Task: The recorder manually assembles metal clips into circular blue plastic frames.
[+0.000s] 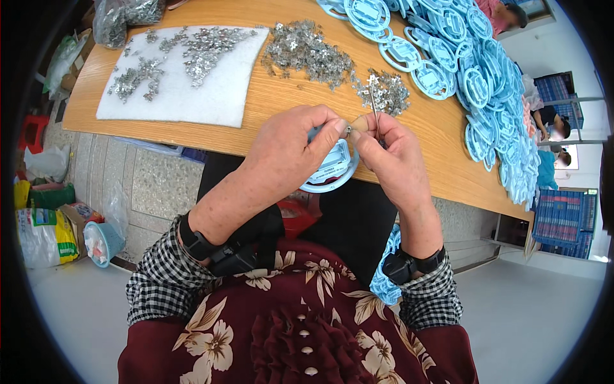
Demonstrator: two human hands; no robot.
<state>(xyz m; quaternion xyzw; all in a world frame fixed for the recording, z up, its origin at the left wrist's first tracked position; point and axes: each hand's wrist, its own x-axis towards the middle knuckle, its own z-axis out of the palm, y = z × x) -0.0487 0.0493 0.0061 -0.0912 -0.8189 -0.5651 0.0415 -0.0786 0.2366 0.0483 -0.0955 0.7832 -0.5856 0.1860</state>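
Note:
At the near edge of the table, my left hand (284, 144) is closed around a light-blue oval plastic part (332, 168), which lies partly hidden under its fingers. My right hand (396, 160) is closed too, with a thin metal rod-like tool (373, 102) standing up between its fingers. Both thumbs and forefingers meet at a small metal piece (349, 129); which hand bears its weight I cannot tell. Just beyond the fingertips lies a small heap of metal clips (387, 93), with a larger clip heap (307, 54) farther back.
More clips lie scattered on a white foam sheet (185, 105) at the left. A tall pile of light-blue parts (476, 86) covers the table's right side. Clear plastic bags (110, 25) sit at the far left corner. On the floor stands a blue bin (105, 244). Other people work at the far right.

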